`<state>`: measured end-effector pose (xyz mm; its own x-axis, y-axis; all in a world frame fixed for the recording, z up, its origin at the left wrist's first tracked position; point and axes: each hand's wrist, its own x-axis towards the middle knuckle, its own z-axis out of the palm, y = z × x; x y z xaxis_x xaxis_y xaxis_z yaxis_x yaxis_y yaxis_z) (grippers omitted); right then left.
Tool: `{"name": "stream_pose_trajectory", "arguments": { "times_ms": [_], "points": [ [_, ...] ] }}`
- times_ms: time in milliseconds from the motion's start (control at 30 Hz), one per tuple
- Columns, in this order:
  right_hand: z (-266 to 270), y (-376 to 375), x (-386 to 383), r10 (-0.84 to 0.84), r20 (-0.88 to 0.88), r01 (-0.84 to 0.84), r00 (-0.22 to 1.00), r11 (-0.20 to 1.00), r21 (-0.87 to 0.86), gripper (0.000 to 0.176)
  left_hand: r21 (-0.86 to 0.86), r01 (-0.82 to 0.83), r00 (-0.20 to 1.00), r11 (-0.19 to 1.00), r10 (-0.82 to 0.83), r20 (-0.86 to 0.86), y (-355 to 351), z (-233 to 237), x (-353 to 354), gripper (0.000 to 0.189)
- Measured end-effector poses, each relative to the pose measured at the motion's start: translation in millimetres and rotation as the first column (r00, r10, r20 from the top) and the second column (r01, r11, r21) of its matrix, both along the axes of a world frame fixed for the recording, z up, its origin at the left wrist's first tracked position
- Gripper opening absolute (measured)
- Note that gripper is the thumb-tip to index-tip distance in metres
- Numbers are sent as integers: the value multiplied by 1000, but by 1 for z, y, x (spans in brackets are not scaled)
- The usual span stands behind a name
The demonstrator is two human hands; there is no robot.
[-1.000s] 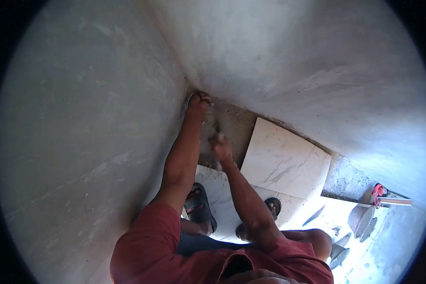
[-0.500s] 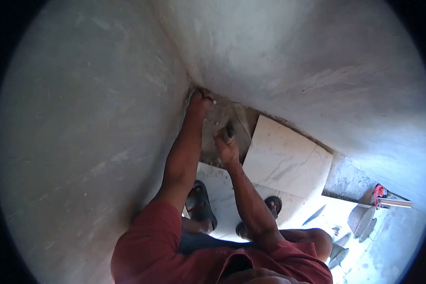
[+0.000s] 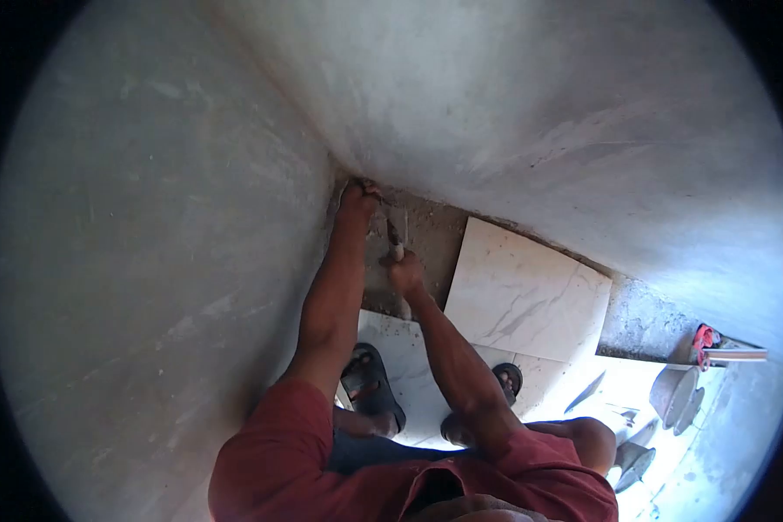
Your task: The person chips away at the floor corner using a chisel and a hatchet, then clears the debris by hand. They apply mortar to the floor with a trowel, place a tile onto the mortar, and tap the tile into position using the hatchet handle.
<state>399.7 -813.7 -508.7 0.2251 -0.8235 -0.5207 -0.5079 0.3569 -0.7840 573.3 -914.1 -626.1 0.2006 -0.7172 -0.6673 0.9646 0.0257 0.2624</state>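
Observation:
My left hand (image 3: 359, 197) is at the far corner where the two walls meet, its fingers bent down at the rough floor; what they hold, if anything, is too small to tell. Close by on the right, my right hand (image 3: 404, 271) is closed around the handle of a hammer-like tool (image 3: 396, 235). The tool's dark end points toward the left hand. Beneath both hands lies a patch of bare grey floor (image 3: 431, 237). A marbled tile (image 3: 522, 291) borders this patch on the right.
Grey walls (image 3: 174, 244) rise on the left and beyond the patch. My sandalled feet (image 3: 372, 383) stand on pale tiles (image 3: 409, 348). At the right are metal pans (image 3: 672, 393), a red cloth-like item (image 3: 703, 342) and a striped strip (image 3: 736, 355).
My right hand has shifted slightly down and left, and the tool now points toward the left hand. The view has shifted slightly.

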Motion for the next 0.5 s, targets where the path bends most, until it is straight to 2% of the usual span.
{"name": "stream_pose_trajectory", "arguments": {
  "times_ms": [33, 67, 100, 133, 167, 200, 233, 267, 300, 333, 367, 400, 433, 500],
  "points": [
    [-3, -3, -1, -16, 13, 16, 1000, 1000, -16, 20, -18, 93, 976, 995, -88, 201, -10, -2, 5, 14],
    [-6, 0, -7, 78, 23, -72, 997, 982, -174, 19, -8, 170, 905, 985, -153, 396, -18, 5, 7, 14],
    [-12, 12, -15, 184, 10, -173, 983, 938, -300, 18, -74, 188, 841, 979, -122, 526, -10, 4, 7, 13],
    [-15, 33, -18, 191, 0, -185, 982, 949, -255, 18, -87, 201, 806, 976, -115, 580, 4, 3, 3, 13],
    [-17, 36, -9, -5, 256, 78, 967, 958, -275, 20, -98, 212, 768, 972, -104, 632, 17, 3, 0, 13],
    [-15, 35, -2, -190, 501, 341, 845, 911, -230, 22, -103, 60, 979, 993, -39, 198, 13, 10, 4, 12],
    [-40, 31, -4, -192, 505, 347, 842, 908, -233, 22, -47, -70, 959, 996, 55, -277, 6, 16, 4, 11],
    [-85, 20, -8, 159, 125, -79, 979, 871, -486, 22, -68, -58, 962, 996, 38, -272, 2, 21, 4, 11],
    [-82, 8, -10, 295, -108, -306, 949, 791, -530, 22, -165, -8, 963, 986, -37, -268, 3, 19, 5, 11],
    [-78, -3, -11, 394, -327, -512, 859, 665, -544, 22, -258, 40, 962, 965, -107, -253, -2, 21, 10, 11],
    [-27, -7, -19, 269, -148, -307, 952, 868, -390, 20, -268, 34, 962, 963, -105, -253, -10, 35, 8, 11],
    [8, 7, -30, 94, -12, -95, 995, 985, -141, 18, -86, -93, 943, 992, 61, -326, -5, 50, -1, 11],
    [18, 29, -42, 90, -27, -93, 996, 990, -103, 18, 124, -192, 904, 974, 225, -364, 2, 53, -11, 11],
    [28, 24, -46, -85, 201, 100, 976, 993, -62, 24, 169, -121, 976, 978, 148, -161, -2, 69, -27, 13]
  ]
}}
